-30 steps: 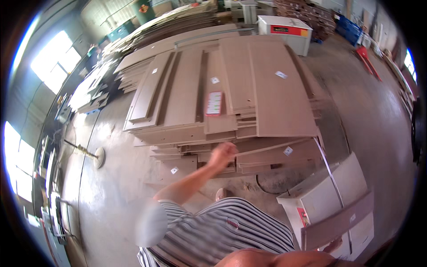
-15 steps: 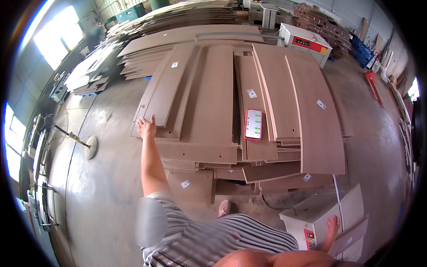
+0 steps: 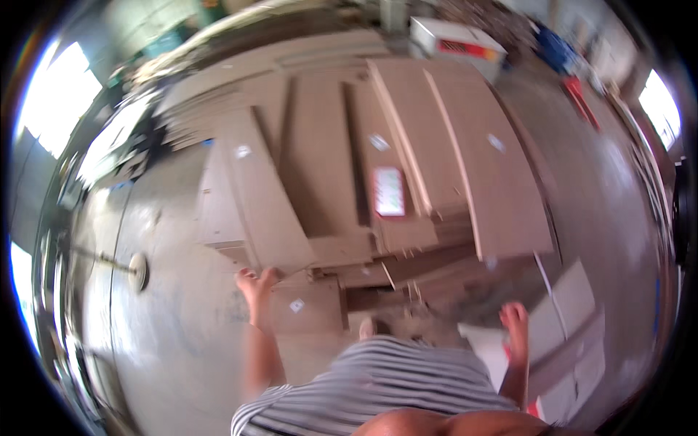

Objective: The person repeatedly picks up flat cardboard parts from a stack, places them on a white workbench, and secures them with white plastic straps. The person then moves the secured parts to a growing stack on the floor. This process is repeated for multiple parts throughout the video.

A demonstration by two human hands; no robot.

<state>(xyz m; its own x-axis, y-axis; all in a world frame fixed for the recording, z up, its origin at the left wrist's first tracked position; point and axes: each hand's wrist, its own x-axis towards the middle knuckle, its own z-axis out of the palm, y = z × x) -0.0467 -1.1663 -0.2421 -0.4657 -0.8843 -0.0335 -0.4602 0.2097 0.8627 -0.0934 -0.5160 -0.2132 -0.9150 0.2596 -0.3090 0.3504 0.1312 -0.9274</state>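
My left hand (image 3: 256, 283) is closed on the near end of a long brown board (image 3: 265, 196) with a small white label. The board lies slanted on the left of a stack of similar boards, its near end jutting toward me. My right hand (image 3: 515, 318) is raised in front of a white machine (image 3: 556, 312) at the lower right. Its fingers are loosely bent and blurred, with nothing visible in them. On a labelled board in the middle of the stack lies a phone (image 3: 389, 192) in a red case, screen lit.
More brown boards (image 3: 502, 167) are stacked on the right side, edges overhanging. Behind them stands a white box-shaped machine (image 3: 458, 40) with a red panel. A round-based stand (image 3: 138, 272) is on the floor at left. A red tool (image 3: 578, 102) is at the far right.
My left hand has come nearer to me, and the labelled board under it has slid and turned with it. My right hand has risen and moved forward. The view has shifted and blurred.
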